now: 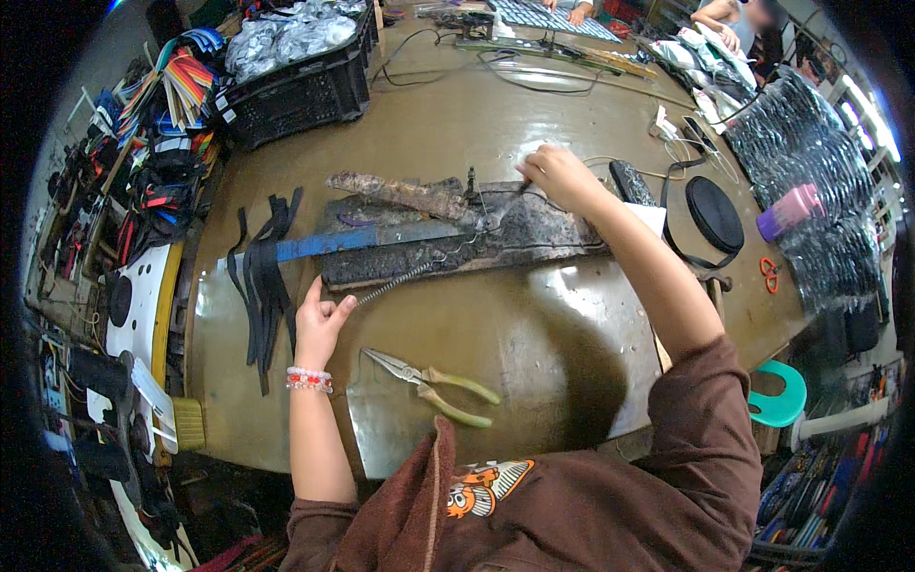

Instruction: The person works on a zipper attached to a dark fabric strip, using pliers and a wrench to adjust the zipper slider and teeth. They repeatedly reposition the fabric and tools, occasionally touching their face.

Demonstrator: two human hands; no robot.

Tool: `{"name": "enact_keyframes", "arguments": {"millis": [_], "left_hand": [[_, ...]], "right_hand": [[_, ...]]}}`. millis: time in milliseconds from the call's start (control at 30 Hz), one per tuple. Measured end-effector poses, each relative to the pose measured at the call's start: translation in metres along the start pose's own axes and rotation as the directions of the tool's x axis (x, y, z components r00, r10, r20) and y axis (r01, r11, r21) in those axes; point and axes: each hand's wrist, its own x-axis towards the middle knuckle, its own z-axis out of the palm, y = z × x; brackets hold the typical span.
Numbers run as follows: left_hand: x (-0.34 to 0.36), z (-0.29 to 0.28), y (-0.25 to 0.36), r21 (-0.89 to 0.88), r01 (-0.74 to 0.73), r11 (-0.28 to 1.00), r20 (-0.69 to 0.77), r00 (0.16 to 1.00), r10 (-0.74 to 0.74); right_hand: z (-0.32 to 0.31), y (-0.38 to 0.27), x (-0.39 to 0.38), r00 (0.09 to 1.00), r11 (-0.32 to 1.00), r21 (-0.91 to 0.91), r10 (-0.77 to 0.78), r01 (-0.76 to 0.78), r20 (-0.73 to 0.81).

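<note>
A dark, charred-looking block [562,229] lies across the table in front of me. A bar with a blue left part [329,244] and a bare metal right part rests along it, and a rough brownish strip [405,194] lies behind the bar. My left hand [322,322] is at the block's left end, index finger stretched to its corner, thumb apart beside the end of a coiled spring [393,283]. My right hand [560,178] is over the block's far edge, fingertips pressed together; what they pinch is too small to tell. Long-nose pliers [429,379] with pale handles lie nearer me.
Black straps [265,276] lie left of the block. On the right are a black webbing roll [715,214], orange-handled scissors [769,275], and a pink-purple bottle [791,212] by wrapped stacks. A black crate [295,91] stands far left. Another person's hand [579,13] shows at the far edge.
</note>
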Motion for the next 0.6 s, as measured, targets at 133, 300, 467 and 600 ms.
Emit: {"name": "enact_keyframes", "arguments": {"millis": [133, 300, 467, 600], "left_hand": [[0.0, 0.001, -0.001, -0.011, 0.021, 1.0, -0.01, 1.0, -0.021], [-0.002, 0.001, -0.002, 0.026, 0.067, 0.997, -0.007, 0.998, -0.066], [-0.002, 0.003, -0.005, -0.062, 0.056, 0.997, -0.007, 0.998, -0.056], [-0.001, 0.003, -0.004, -0.073, 0.076, 0.994, -0.006, 0.997, -0.077]], "right_hand": [[-0.015, -0.02, -0.075, 0.997, 0.966, 0.249, 0.078, -0.075, -0.004], [-0.013, -0.072, -0.126, 1.0, 0.937, 0.35, -0.013, 0.004, 0.023], [-0.007, -0.121, -0.095, 0.92, 0.907, 0.166, -0.392, 0.387, -0.001], [0.006, -0.157, -0.028, 0.897, 0.896, 0.027, -0.443, 0.443, 0.009]]}}
